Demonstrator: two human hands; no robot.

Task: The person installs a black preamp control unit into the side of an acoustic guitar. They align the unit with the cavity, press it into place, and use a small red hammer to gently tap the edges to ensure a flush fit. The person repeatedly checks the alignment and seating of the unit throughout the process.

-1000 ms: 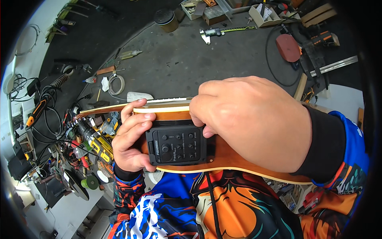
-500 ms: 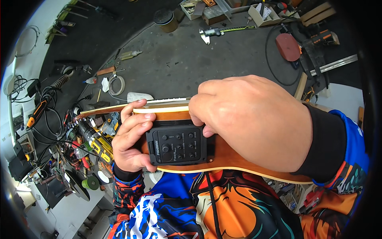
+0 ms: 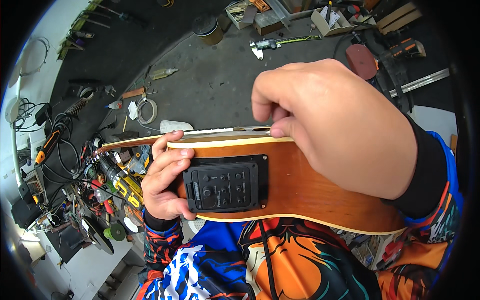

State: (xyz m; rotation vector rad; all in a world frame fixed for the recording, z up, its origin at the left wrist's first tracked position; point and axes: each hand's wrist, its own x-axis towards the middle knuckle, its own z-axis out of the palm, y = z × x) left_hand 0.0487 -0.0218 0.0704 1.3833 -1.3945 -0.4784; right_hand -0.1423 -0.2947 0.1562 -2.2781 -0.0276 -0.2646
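Foreground: guitar (image 3: pixel 300 192), neck (image 3: pixel 129 142) pointing left, control panel (image 3: pixel 225 189) set in its upturned side. Behind the guitar, on the desk (image 3: pixel 215 90): caliper (image 3: pixel 287 42) at centre, jar (image 3: pixel 208 32) to its left, box (image 3: pixel 332 22) to its right. At left: coil (image 3: pixel 139 111) behind the neck; drill (image 3: pixel 122 181) before the neck, left of the control panel.

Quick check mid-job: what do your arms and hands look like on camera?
The left hand and right hand are bare, without gloves. Black cuffs close both wrists. The left sleeve and right sleeve carry bold blue, orange and black patterns.
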